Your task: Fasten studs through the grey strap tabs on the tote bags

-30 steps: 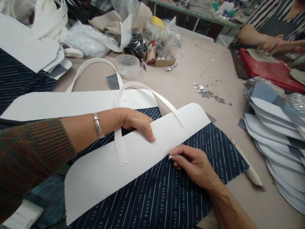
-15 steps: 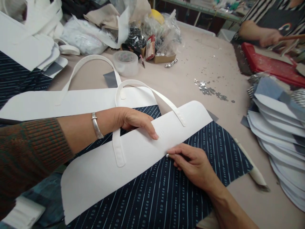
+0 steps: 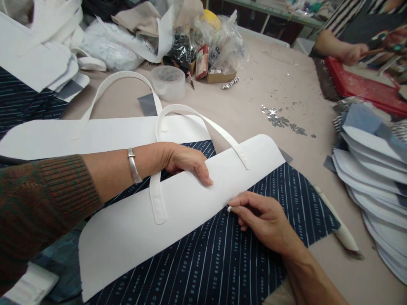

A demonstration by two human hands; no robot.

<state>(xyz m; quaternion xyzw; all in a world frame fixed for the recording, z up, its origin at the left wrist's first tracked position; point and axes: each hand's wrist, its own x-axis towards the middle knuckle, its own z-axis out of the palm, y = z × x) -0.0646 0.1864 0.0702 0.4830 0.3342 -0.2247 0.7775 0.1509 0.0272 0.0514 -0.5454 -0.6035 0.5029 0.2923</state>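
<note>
Now, left hand (image 3: 184,163): we lay fingers flat and close together on the white panel (image 3: 178,212), near its top edge.
right hand (image 3: 263,220): we pinch a small white-tipped tool (image 3: 229,209) — tip touching the panel's lower edge.
panel: lies slanted on the striped cloth (image 3: 222,262), its strap (image 3: 158,203) looping up behind.
nearby: tape roll (image 3: 168,82) — well apart.

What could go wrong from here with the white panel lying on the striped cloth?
1. Only the left hand presses the stiff white panel with a strap handle; it may slide on the navy striped fabric, spoiling alignment.
2. The right hand holds a small white-tipped tool at the panel's lower edge; a slip could stray across the fabric.
</note>
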